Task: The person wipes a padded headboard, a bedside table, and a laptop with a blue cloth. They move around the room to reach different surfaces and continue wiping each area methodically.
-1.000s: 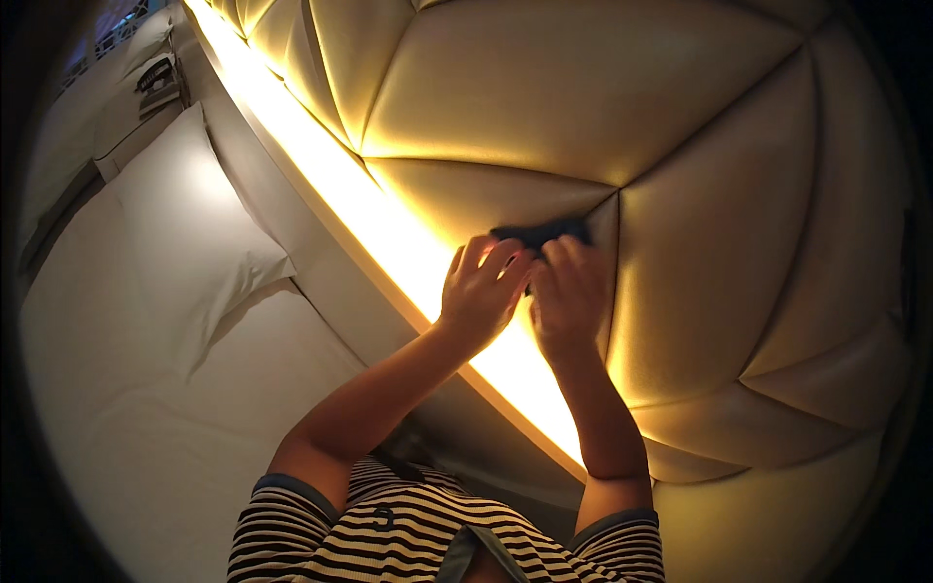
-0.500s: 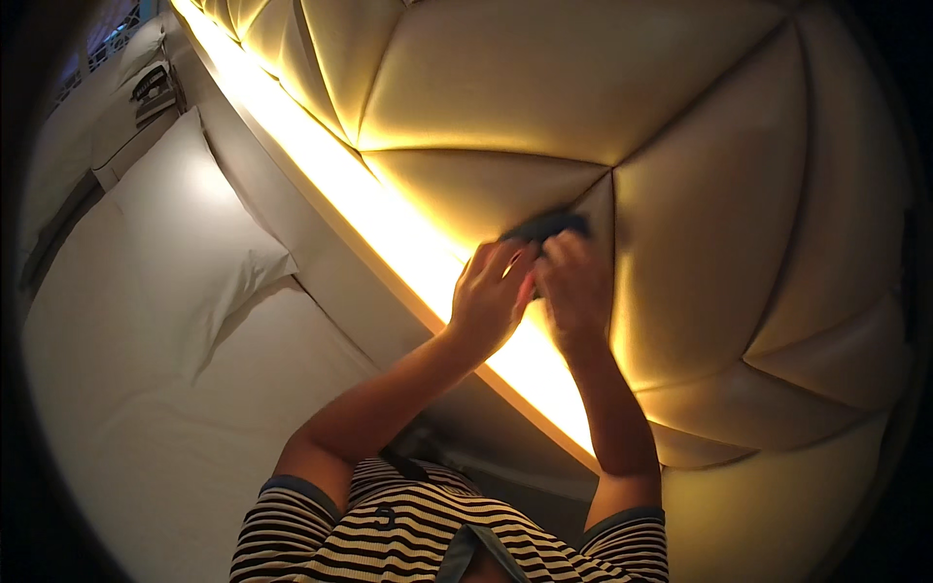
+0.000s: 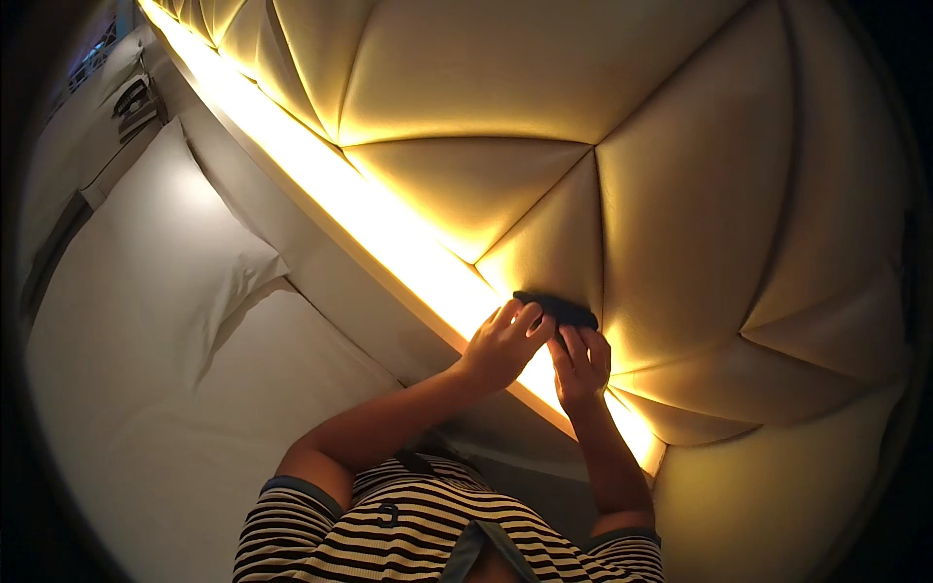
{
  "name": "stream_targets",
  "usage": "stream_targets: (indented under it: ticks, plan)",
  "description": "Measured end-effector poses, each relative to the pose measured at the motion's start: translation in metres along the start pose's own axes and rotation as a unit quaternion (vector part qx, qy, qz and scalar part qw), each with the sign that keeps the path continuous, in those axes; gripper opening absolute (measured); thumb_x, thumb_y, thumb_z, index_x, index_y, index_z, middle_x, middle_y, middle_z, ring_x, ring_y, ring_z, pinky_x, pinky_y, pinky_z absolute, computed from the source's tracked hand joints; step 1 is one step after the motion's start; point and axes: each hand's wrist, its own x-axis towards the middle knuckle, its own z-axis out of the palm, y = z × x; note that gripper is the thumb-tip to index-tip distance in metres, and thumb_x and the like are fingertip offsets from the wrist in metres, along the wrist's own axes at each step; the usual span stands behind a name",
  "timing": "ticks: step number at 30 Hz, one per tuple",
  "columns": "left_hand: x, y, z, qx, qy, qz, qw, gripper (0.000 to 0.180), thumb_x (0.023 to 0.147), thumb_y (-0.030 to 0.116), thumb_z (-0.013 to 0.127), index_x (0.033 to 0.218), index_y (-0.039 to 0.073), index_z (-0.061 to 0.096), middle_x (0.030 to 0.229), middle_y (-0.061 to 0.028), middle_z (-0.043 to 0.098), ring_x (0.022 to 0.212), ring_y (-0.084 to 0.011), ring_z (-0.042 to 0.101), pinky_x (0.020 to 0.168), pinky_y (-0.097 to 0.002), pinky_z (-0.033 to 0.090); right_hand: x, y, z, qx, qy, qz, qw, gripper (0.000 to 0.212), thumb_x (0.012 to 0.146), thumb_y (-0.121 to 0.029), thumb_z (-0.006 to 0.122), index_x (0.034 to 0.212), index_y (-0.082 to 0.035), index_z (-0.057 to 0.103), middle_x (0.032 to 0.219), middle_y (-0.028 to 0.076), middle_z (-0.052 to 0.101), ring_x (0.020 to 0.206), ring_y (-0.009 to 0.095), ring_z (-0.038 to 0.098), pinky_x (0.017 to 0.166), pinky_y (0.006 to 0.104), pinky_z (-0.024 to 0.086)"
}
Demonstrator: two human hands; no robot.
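Note:
A dark folded cloth [image 3: 556,308] lies against the padded wall panel [image 3: 695,248], just above the glowing light ledge [image 3: 379,228]. My left hand [image 3: 502,348] grips its left end with bent fingers. At its right end, the fingers of my right hand [image 3: 583,367] curl onto the lower edge. Both hands are close together, and parts of the cloth are hidden behind the fingers. Cream upholstery with deep seams surrounds the spot.
To the left is a bed with a white sheet [image 3: 126,447] and a white pillow [image 3: 180,233]. A wooden edge [image 3: 437,335] runs diagonally along the bright ledge. Small dark items [image 3: 131,102] sit beyond the pillow at the upper left.
Both hands and the dark cloth have moved down the padded panel, toward me and the lit ledge. The hands still hold the cloth.

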Motion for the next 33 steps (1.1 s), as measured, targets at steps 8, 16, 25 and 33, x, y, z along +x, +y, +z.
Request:
stream_targets:
  ticks: [8, 16, 25, 33]
  plan:
    - [-0.001, 0.002, 0.008, -0.055, 0.065, -0.025, 0.996, 0.032, 0.069, 0.001, 0.065, 0.101, 0.003, 0.060, 0.101, -0.0128, 0.053, 0.094, -0.0270, 0.055, 0.075, -0.0339, 0.050, 0.009, 0.009, 0.002, 0.037, 0.031, -0.012, 0.999, 0.018, 0.072, -0.008, 0.065, 0.089, -0.004, 0.066, 0.099, 0.011, 0.059, 0.093, 0.027, 0.055, 0.077, 0.0408, 0.048]
    - [0.044, -0.022, -0.017, -0.044, 0.175, -0.091, 0.979, 0.040, 0.065, -0.007, 0.065, 0.102, 0.004, 0.058, 0.104, -0.0123, 0.051, 0.096, -0.0313, 0.050, 0.079, -0.0373, 0.047, 0.082, 0.013, 0.021, 0.049, 0.084, -0.041, 0.994, 0.023, 0.070, -0.007, 0.065, 0.093, -0.007, 0.066, 0.102, 0.010, 0.059, 0.097, 0.027, 0.053, 0.081, 0.0404, 0.045]
    - [-0.008, 0.031, 0.030, 0.025, 0.034, -0.045, 0.998, 0.033, 0.065, 0.000, 0.067, 0.097, 0.006, 0.059, 0.100, -0.0123, 0.050, 0.091, -0.0304, 0.050, 0.076, -0.0374, 0.048, -0.027, 0.031, -0.008, 0.036, -0.011, -0.066, 0.997, 0.025, 0.071, -0.012, 0.064, 0.096, -0.008, 0.066, 0.103, 0.007, 0.058, 0.093, 0.023, 0.053, 0.079, 0.0375, 0.043]
    - [-0.023, 0.061, 0.053, 0.063, -0.029, -0.063, 0.996, 0.033, 0.068, 0.002, 0.066, 0.100, 0.007, 0.058, 0.100, -0.0108, 0.049, 0.091, -0.0287, 0.049, 0.072, -0.0353, 0.049, -0.071, 0.041, -0.011, 0.039, -0.007, -0.086, 0.996, 0.019, 0.075, -0.014, 0.061, 0.093, -0.008, 0.064, 0.100, 0.008, 0.058, 0.091, 0.021, 0.054, 0.076, 0.0340, 0.045]
